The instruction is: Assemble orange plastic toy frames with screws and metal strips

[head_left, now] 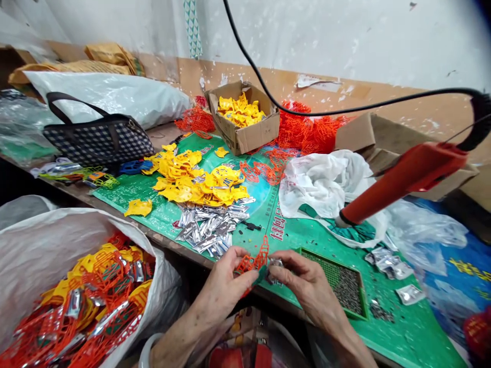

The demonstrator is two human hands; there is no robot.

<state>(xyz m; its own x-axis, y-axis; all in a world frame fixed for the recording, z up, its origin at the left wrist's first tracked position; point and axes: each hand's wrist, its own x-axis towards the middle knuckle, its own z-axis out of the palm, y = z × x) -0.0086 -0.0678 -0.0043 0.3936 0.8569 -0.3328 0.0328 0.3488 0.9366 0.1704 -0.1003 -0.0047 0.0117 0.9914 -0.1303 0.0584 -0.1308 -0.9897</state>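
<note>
Near the table's front edge, my left hand (228, 281) is closed on an orange openwork plastic frame (264, 251), its narrow end pointing up. A small dark green piece (262, 274) lies against the frame by my left thumb. My right hand (309, 281) pinches a small silver part (276, 262) close beside the green piece; the fingers partly hide it. Just right of my right hand is a green tray (364, 301) holding many small dark screws (348, 290). Beyond my left hand lies a heap of shiny silver parts (210, 225).
Yellow plastic pieces (199, 184) are piled behind the silver parts. A cardboard box (259, 135) holds more. A red electric screwdriver (406, 181) hangs at right over a white bag (326, 179). At left stands a white sack (76, 220) of assembled pieces, below a checked handbag (99, 138).
</note>
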